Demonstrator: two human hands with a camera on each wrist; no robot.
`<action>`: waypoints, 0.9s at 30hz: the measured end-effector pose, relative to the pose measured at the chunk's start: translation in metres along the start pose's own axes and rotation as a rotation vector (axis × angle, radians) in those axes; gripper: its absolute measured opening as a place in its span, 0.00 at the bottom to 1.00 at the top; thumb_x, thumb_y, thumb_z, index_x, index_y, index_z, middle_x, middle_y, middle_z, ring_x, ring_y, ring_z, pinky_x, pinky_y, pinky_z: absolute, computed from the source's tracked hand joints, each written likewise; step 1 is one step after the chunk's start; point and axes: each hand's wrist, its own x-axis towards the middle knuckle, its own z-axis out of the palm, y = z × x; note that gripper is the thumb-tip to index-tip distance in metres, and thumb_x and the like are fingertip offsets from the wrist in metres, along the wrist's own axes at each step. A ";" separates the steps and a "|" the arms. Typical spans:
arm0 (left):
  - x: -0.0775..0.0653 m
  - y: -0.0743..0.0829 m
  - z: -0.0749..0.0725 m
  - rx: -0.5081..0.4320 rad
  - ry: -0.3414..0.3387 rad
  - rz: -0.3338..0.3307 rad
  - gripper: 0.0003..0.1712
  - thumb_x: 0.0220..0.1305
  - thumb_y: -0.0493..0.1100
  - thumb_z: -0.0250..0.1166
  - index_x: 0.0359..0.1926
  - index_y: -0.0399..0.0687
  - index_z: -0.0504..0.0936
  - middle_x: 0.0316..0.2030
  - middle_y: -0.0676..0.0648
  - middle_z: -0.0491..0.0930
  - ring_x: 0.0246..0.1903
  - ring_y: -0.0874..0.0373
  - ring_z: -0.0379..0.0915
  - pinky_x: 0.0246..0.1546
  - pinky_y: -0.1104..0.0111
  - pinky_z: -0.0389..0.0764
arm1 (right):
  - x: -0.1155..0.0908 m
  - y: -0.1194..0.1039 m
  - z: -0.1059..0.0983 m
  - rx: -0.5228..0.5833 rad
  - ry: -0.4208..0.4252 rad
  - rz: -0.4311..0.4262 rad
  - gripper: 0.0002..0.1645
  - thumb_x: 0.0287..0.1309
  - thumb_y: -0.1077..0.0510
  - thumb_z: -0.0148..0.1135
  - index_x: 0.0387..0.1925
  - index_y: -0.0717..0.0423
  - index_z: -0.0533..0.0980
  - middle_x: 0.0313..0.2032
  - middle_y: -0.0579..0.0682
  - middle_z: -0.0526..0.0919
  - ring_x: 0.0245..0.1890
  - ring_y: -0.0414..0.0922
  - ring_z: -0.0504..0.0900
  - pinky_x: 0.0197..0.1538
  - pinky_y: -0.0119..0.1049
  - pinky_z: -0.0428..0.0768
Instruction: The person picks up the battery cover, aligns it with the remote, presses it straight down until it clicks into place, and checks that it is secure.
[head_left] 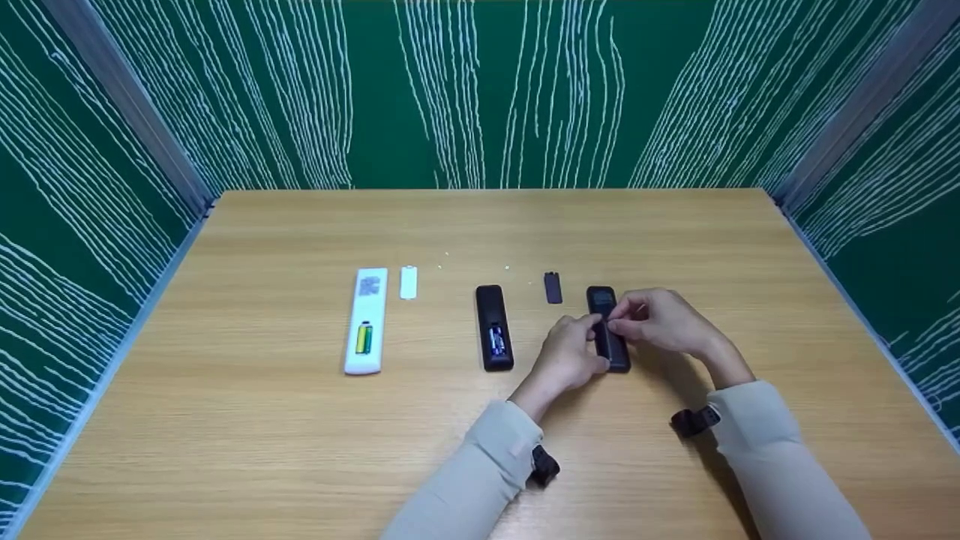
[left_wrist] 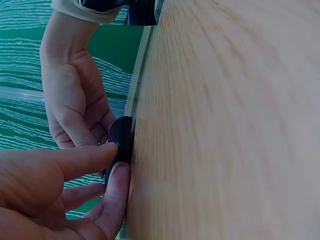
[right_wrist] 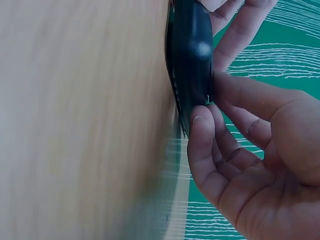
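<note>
1. A slim black plastic remote control (head_left: 613, 349) is gripped by the thumb and fingers of the left hand (head_left: 566, 352) on the right side of the wood-grain table (head_left: 480, 465).
2. The remote is touched by the bent fingers of the right hand (head_left: 664, 322); whether anything is pinched cannot be told.
3. A small dark rectangular cover (head_left: 553, 288) is seen just left.
</note>
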 end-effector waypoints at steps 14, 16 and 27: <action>0.001 0.001 0.000 -0.007 -0.007 -0.020 0.44 0.55 0.33 0.78 0.74 0.42 0.75 0.50 0.48 0.80 0.50 0.59 0.77 0.60 0.73 0.76 | 0.001 -0.002 0.002 0.028 0.009 0.065 0.06 0.69 0.59 0.70 0.42 0.59 0.84 0.34 0.52 0.83 0.32 0.45 0.78 0.32 0.30 0.76; 0.000 0.001 0.000 -0.011 -0.006 -0.022 0.44 0.55 0.32 0.78 0.74 0.42 0.75 0.50 0.47 0.80 0.49 0.58 0.77 0.60 0.73 0.76 | 0.001 -0.002 0.002 0.044 0.004 0.075 0.08 0.69 0.59 0.70 0.42 0.60 0.83 0.34 0.52 0.82 0.32 0.45 0.78 0.32 0.30 0.77; 0.001 0.004 -0.001 -0.015 -0.018 -0.049 0.44 0.56 0.33 0.79 0.74 0.44 0.75 0.51 0.47 0.80 0.48 0.59 0.76 0.60 0.73 0.76 | 0.002 0.001 0.001 0.123 -0.029 0.147 0.13 0.72 0.57 0.68 0.48 0.63 0.77 0.36 0.52 0.78 0.32 0.46 0.78 0.32 0.30 0.76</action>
